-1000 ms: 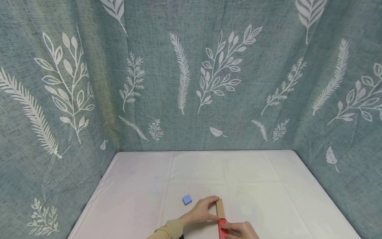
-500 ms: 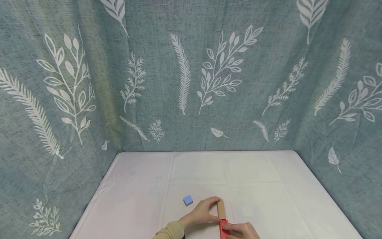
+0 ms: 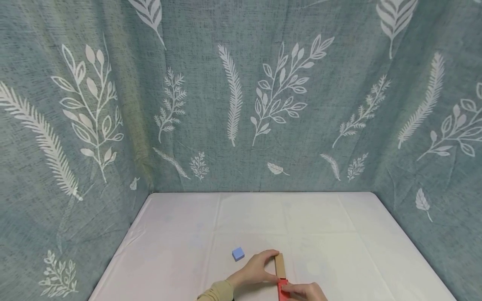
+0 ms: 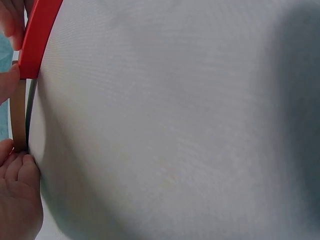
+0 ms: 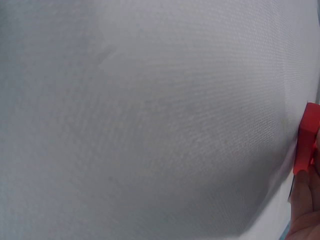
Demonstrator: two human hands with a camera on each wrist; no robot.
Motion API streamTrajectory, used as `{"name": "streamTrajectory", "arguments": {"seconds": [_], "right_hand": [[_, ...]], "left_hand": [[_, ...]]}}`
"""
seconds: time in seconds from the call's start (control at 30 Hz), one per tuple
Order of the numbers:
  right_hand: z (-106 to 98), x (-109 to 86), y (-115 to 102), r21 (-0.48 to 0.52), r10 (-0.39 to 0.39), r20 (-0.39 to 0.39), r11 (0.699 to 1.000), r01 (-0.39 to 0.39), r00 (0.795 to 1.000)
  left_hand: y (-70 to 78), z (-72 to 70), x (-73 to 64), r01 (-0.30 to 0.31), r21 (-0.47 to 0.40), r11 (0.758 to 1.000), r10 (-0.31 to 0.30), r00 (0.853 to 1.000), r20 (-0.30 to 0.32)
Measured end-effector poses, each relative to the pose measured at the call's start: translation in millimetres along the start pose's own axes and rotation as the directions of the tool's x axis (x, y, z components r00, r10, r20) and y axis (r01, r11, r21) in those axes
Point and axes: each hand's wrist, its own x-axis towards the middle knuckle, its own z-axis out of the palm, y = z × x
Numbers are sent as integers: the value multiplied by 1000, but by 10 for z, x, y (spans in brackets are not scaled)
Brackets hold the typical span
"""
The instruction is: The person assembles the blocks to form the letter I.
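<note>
A narrow tan bar [image 3: 280,266] lies lengthwise ahead of a red bar [image 3: 282,289], end against end, on the white cloth. My left hand [image 3: 257,268] spans the tan bar, fingers at its far end and thumb at the joint with the red one. In the left wrist view a dark strip runs along the side of the tan bar [image 4: 18,117]. With thumb and fingers my right hand [image 3: 306,290] grips the red bar, whose near end falls outside the head view. The right wrist view catches part of the red bar [image 5: 306,137] at its edge.
A small blue block [image 3: 238,253] sits left of the tan bar, beyond the left wrist. The white-covered table [image 3: 180,234] is enclosed at the back and sides by a teal curtain [image 3: 211,125] with a white leaf print.
Both hands keep their hold on the bars with hardly any movement. The whole head view has shifted slightly, so everything appears a little lower and farther right.
</note>
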Motion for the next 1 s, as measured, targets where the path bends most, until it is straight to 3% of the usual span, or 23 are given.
{"name": "streamTrajectory", "arguments": {"seconds": [0.43, 0.77, 1.0], "right_hand": [[-1, -18, 8, -7, 26, 24, 1000, -25, 999], [-11, 12, 64, -82, -101, -1, 992, 101, 995], [-6, 11, 62, -72, -117, -9, 991, 116, 993]], "left_hand": [[-13, 29, -5, 35, -17, 999, -35, 999, 7], [-4, 13, 0, 10, 28, 1000, -10, 1000, -9], [-23, 10, 6, -7, 17, 1000, 7, 1000, -4]]}}
